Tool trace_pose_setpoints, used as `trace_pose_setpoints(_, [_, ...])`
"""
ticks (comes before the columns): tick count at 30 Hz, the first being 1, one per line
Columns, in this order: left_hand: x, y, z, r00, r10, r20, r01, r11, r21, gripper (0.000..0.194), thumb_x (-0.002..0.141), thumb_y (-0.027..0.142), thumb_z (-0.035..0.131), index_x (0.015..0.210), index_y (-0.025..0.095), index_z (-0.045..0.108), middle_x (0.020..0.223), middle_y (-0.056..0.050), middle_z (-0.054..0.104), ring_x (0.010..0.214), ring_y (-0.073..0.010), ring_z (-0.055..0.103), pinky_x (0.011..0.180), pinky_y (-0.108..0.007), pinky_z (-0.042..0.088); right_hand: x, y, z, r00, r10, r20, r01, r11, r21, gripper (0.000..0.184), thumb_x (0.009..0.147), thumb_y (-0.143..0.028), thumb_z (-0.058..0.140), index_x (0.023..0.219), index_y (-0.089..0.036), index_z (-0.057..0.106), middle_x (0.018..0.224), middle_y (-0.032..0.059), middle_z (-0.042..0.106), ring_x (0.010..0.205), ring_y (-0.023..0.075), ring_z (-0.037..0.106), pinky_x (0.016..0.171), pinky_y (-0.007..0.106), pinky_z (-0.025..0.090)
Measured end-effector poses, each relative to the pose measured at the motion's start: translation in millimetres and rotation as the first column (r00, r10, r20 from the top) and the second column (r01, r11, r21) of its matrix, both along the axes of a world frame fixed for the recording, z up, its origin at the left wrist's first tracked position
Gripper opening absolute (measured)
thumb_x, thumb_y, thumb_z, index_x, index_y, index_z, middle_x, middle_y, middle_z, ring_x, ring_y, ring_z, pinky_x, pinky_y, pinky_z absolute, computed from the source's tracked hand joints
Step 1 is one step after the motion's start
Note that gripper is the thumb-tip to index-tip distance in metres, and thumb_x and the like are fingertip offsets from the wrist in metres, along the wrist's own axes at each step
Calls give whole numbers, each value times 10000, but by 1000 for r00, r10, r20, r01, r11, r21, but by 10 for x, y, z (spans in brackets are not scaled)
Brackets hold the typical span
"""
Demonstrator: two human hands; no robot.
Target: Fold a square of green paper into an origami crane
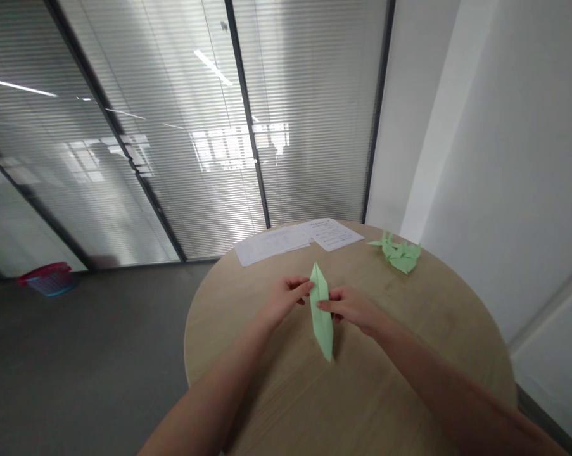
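Observation:
A long, narrow, pointed piece of folded light-green paper (322, 320) lies on the round wooden table (409, 354). My left hand (286, 299) pinches its left edge near the upper point. My right hand (352, 310) pinches its right edge at the middle, with the fingers curled. Both hands are closed on the paper. The paper's lower tip points toward me.
Several folded green paper figures (398, 253) sit at the table's far right. White printed sheets (298, 241) lie at the far edge. Glass partitions with blinds stand behind. A red and blue basket (48, 278) rests on the grey floor at left. A white wall is at right.

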State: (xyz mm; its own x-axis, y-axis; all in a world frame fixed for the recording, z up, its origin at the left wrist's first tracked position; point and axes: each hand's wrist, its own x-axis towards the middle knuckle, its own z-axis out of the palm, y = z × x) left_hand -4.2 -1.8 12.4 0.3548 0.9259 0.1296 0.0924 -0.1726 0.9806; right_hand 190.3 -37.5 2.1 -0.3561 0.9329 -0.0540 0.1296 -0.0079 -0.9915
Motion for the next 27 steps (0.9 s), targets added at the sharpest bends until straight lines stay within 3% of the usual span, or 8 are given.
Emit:
trace_pose_setpoints(7, [36,-8,-14,996,77,47,-76,996,-37,287,684,417,777,689,137,718,644,-19,650,594,-125,556,573,-253,462,-53,-36,-4,997,23,75,-25,1000,15,257,715,-406,703,707,-149,705,648,35,629,579,139,502,560,272,351])
trace_pose_setpoints(14, [44,-28,34,970,190,149,-180,981,-78,260,670,389,753,676,142,671,633,-5,614,587,-125,559,564,-247,463,-87,-71,-29,988,107,114,-103,994,-42,264,717,-392,718,638,-148,657,550,3,552,507,114,434,524,270,287])
trace_pose_setpoints(19, [61,-44,51,961,217,171,-205,975,-83,242,657,371,740,665,149,644,620,6,582,569,-124,543,541,-246,456,-87,-88,-14,988,120,99,-112,991,-78,240,725,-369,705,651,-148,646,570,2,559,514,114,448,528,265,308])
trace_pose_setpoints(23, [-29,25,65,926,308,219,-303,951,-55,267,706,415,712,690,165,621,664,11,570,590,-112,527,541,-226,446,-96,-98,-11,980,143,137,-133,988,-79,250,702,-328,741,571,-157,616,500,-28,488,482,98,391,500,260,260])
trace_pose_setpoints(27, [-109,100,73,890,386,244,-396,918,-6,274,725,428,718,728,164,645,746,-11,605,622,-105,515,538,-209,437,-76,-23,-57,999,-12,-40,8,995,-101,217,684,-325,783,632,-136,690,565,14,589,512,113,461,511,256,302])
